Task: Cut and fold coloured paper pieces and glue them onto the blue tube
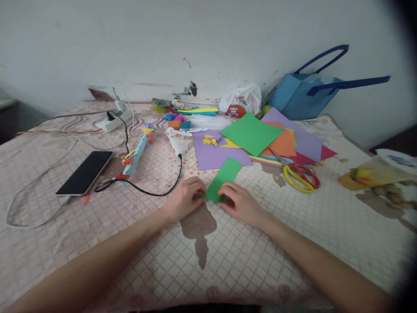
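Observation:
A narrow strip of green paper (224, 176) lies slanted on the patterned tablecloth, its near end between my two hands. My left hand (187, 198) pinches the strip's near left corner with closed fingers. At the near right edge, my right hand (240, 201) has its fingers curled onto the same strip. The fingertips of both hands are partly hidden. Just beyond the strip lies a purple sheet (211, 156) with small crumpled yellow paper bits (210, 140) on it. Scissors with yellow and red handles (299, 178) rest to the right of my right hand.
A stack of coloured sheets, green (252, 134) on top, lies behind. To the left are a white glue gun (174, 141) with a black cord, a decorated light-blue paper stick (137, 154), a phone (85, 173) and a power strip (115, 119). A blue bag (299, 95) stands back right.

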The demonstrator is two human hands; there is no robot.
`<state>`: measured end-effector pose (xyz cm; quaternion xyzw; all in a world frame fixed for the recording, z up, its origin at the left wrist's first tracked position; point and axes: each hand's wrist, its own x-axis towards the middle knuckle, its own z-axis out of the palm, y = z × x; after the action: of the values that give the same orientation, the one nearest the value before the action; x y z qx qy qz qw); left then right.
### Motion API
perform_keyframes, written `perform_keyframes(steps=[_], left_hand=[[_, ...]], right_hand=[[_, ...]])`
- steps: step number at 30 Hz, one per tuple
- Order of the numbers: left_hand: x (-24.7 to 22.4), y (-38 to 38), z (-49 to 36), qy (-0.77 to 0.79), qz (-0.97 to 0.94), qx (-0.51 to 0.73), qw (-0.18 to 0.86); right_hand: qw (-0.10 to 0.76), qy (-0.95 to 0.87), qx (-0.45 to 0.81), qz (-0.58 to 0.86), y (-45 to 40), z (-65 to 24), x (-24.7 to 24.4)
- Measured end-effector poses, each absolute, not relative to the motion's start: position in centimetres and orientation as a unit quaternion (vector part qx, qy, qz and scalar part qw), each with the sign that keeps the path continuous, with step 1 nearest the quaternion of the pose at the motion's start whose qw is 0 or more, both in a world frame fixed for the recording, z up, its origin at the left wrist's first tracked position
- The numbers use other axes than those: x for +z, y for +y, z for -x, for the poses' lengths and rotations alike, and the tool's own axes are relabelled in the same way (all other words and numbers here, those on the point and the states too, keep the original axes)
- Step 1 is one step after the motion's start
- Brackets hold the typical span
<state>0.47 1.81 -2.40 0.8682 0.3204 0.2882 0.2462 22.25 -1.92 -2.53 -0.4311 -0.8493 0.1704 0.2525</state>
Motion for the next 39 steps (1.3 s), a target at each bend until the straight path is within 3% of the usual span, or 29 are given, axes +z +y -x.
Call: perform_keyframes(steps=[11,18,27,30,35,39], left_hand=[[-2.4,2.0,-0.1,0.353,-0.829,0.3,0.314],[-1.3,1.9,0.0,0.451,-0.77,0.301,0.336],[-1.5,1.6,-0.1,0.489,-0.756,0.293,0.322],[-1.5,1.9,-0.1,0.472,-0.724,0.322,0.387],[-1.1,2.2,-0.3,0.412,-0.598,0.341,0.597],[-1.3,2.5,-0.3,0.403,-0.571,0.336,0.632]], right_hand=[[0.293,-0.807,0.192,0.475,-1.6,-22.2,-2.7],[0.347,-0.761,0.156,0.525,-1.7,-22.3,-2.7],[0.355,-0.758,0.14,0.53,-1.8,-22.3,-2.6],[0.339,-0.77,0.138,0.523,-1.7,-22.3,-2.7],[0.322,-0.784,0.131,0.514,-1.6,-22.4,-3.0],[0.314,-0.786,0.151,0.511,-1.7,-22.4,-2.9]])
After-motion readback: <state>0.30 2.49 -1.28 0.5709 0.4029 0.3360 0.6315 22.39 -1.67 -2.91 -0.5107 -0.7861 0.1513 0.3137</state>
